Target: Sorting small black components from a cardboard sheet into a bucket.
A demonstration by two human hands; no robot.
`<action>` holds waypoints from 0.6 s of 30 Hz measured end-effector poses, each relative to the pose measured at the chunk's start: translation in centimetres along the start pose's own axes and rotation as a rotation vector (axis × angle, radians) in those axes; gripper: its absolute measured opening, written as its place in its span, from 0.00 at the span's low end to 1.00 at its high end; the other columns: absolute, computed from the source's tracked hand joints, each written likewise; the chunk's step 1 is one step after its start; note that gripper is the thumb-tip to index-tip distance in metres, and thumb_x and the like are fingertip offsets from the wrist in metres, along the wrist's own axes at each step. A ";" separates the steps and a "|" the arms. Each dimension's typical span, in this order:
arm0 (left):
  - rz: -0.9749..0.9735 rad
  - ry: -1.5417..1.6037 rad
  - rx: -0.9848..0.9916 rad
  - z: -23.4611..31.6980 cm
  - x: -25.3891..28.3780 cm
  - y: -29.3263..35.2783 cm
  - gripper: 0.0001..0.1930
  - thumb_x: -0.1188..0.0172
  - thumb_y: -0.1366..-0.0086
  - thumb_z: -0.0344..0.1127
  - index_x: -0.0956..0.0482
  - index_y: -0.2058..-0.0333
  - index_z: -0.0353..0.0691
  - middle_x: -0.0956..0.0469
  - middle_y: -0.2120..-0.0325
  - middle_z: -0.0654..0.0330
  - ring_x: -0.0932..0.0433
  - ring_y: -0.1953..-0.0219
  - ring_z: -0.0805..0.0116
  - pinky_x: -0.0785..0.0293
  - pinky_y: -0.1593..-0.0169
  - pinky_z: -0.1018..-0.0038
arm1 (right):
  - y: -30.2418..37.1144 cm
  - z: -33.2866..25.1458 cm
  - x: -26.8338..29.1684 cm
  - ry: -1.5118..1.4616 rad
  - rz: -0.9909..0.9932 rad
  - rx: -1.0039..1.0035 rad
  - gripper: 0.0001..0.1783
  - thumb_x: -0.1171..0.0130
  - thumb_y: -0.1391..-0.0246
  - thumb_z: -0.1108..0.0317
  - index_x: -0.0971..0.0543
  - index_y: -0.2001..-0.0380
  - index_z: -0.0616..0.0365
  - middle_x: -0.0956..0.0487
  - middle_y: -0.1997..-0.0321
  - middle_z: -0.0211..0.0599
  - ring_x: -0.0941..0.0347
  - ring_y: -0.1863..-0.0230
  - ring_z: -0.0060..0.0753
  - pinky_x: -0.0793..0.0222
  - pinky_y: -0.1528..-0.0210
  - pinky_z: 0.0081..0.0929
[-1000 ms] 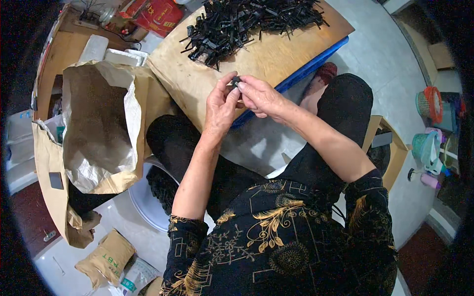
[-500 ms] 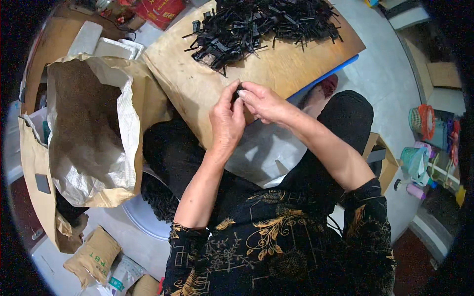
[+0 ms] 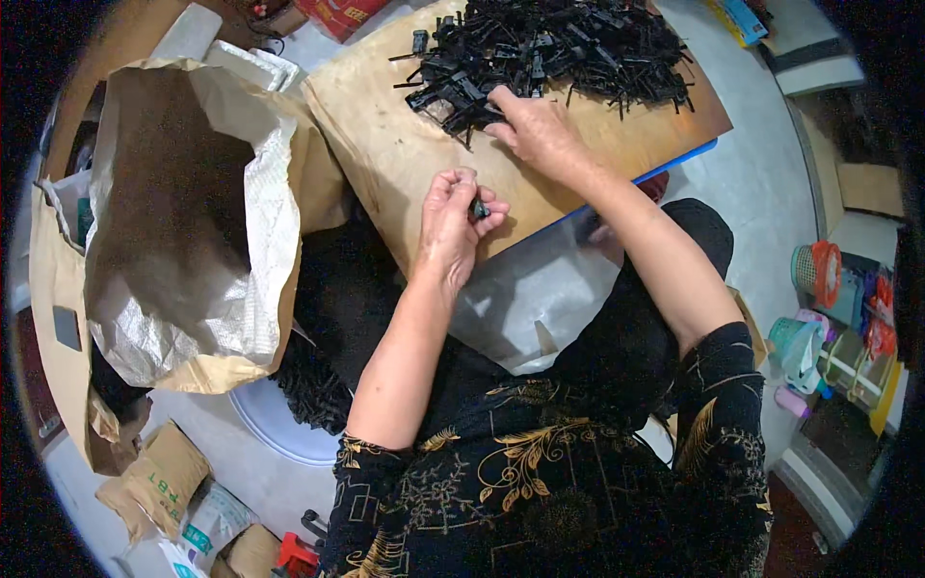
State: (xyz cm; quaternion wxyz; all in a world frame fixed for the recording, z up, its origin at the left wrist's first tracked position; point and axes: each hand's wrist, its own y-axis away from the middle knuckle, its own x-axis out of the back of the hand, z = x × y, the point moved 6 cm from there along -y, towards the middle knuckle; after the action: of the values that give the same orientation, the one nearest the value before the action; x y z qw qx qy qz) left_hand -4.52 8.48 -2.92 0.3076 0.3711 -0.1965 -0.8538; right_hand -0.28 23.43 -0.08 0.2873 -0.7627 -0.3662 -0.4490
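Observation:
A heap of black plastic parts with thin sticks lies on the far part of a brown board. My right hand reaches to the near edge of that heap, its index finger and thumb apart and nothing visible between them. Nearer to me, above the board's front edge, my left hand is closed with a small black plastic part in its curled fingers. Most of that part is hidden by the fingers.
A large open paper sack with a silvery lining stands at my left. Behind it, a pale round tub holds more black pieces. Filled bags lie at the lower left. Baskets and small items are at the right.
My hands were together over the board's near edge. The right hand has moved away and forward to the heap, while the left stays near the edge with the small part. The view has shifted slightly.

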 end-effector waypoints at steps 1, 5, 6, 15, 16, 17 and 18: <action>-0.003 0.015 0.012 0.0 0.0 0.0 0.05 0.55 0.35 0.34 0.36 0.64 0.41 0.30 0.75 0.59 0.26 0.76 0.69 0.26 0.74 0.79 | 0.0 0.2 -0.1 0.004 -0.004 -0.004 0.19 0.43 0.52 0.58 0.34 0.60 0.55 0.25 0.73 0.49 0.29 0.67 0.56 0.35 0.69 0.45; -0.035 0.047 0.062 -0.5 0.5 -0.3 0.06 0.56 0.35 0.35 0.35 0.67 0.40 0.30 0.76 0.59 0.26 0.77 0.69 0.27 0.75 0.77 | 0.2 0.6 0.0 -0.052 0.023 0.050 0.17 0.44 0.52 0.59 0.32 0.64 0.58 0.25 0.74 0.48 0.28 0.69 0.52 0.34 0.69 0.42; -0.031 0.041 0.069 -0.6 0.4 -0.2 0.06 0.56 0.35 0.35 0.35 0.67 0.39 0.30 0.77 0.59 0.26 0.77 0.69 0.28 0.75 0.78 | 0.2 0.9 0.2 -0.050 0.028 0.052 0.17 0.44 0.52 0.59 0.32 0.64 0.58 0.25 0.74 0.48 0.28 0.69 0.52 0.34 0.69 0.42; -0.115 -0.018 0.058 -0.9 0.0 -1.0 0.11 0.56 0.35 0.35 0.33 0.58 0.36 0.28 0.77 0.58 0.29 0.80 0.72 0.33 0.80 0.81 | 2.2 2.2 -1.0 -0.957 -0.333 -0.356 0.13 0.51 0.44 0.56 0.29 0.70 0.55 0.33 0.83 0.21 0.42 0.84 0.11 0.47 0.84 0.12; -0.109 -0.007 0.089 -0.9 -0.2 -0.9 0.13 0.55 0.35 0.38 0.33 0.57 0.36 0.28 0.76 0.57 0.30 0.80 0.73 0.34 0.81 0.82 | 2.4 1.9 -0.7 -0.983 -0.288 -0.317 0.12 0.51 0.44 0.57 0.29 0.70 0.54 0.34 0.84 0.21 0.44 0.85 0.10 0.49 0.85 0.11; -0.114 -0.010 0.083 -0.9 -0.2 -0.9 0.13 0.55 0.35 0.38 0.33 0.57 0.36 0.28 0.76 0.57 0.30 0.80 0.73 0.34 0.81 0.82 | 2.6 1.6 -0.5 -1.008 -0.243 -0.275 0.12 0.52 0.43 0.57 0.29 0.71 0.53 0.34 0.84 0.20 0.46 0.86 0.10 0.51 0.86 0.10; -0.155 0.082 0.096 -0.9 -0.5 -0.9 0.15 0.54 0.35 0.42 0.33 0.57 0.36 0.27 0.75 0.56 0.30 0.81 0.74 0.35 0.81 0.83 | 2.8 1.4 -0.1 -0.949 -0.208 -0.210 0.11 0.52 0.43 0.59 0.29 0.68 0.56 0.33 0.83 0.23 0.42 0.84 0.12 0.46 0.83 0.12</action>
State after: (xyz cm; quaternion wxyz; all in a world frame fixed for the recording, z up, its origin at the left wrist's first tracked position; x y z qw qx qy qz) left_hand -3.93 9.39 -3.82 0.2303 0.4340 -0.1950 -0.8489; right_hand 2.57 22.87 -1.09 -0.0357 -0.8673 -0.4835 -0.1129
